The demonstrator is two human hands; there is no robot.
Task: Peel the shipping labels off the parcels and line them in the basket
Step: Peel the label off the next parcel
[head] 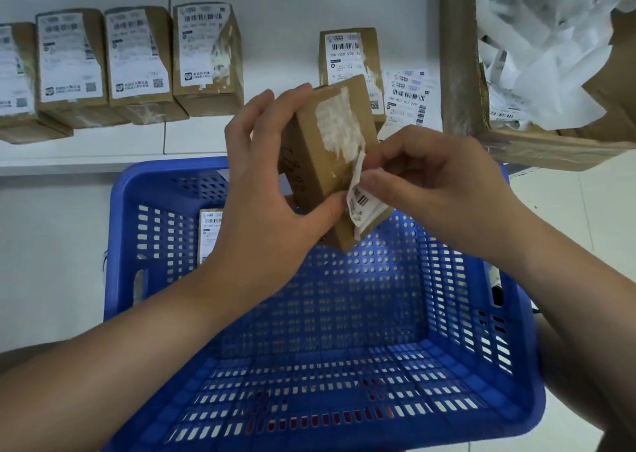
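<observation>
Head view: left hand [265, 183] grips a parcel [330, 162]; right hand [430, 183] pinches its barcoded label [361, 207]; at 1 o'clock, a boxed parcel [347, 55] reads "380-050 V05".

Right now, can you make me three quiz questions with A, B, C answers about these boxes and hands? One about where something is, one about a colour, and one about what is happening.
1. Where is the parcel that the hands hold?
A. Above the basket
B. Inside the big carton
C. In the row on the table

2. What colour is the basket?
A. Red
B. Blue
C. Green

3. How is the held parcel's label now?
A. Stuck flat
B. Partly peeled
C. Lying in the basket

Answers:
1 A: the left hand grips it over the basket.
2 B: its slotted walls are blue.
3 B: the right hand pinches it while one end clings to the parcel.
</observation>
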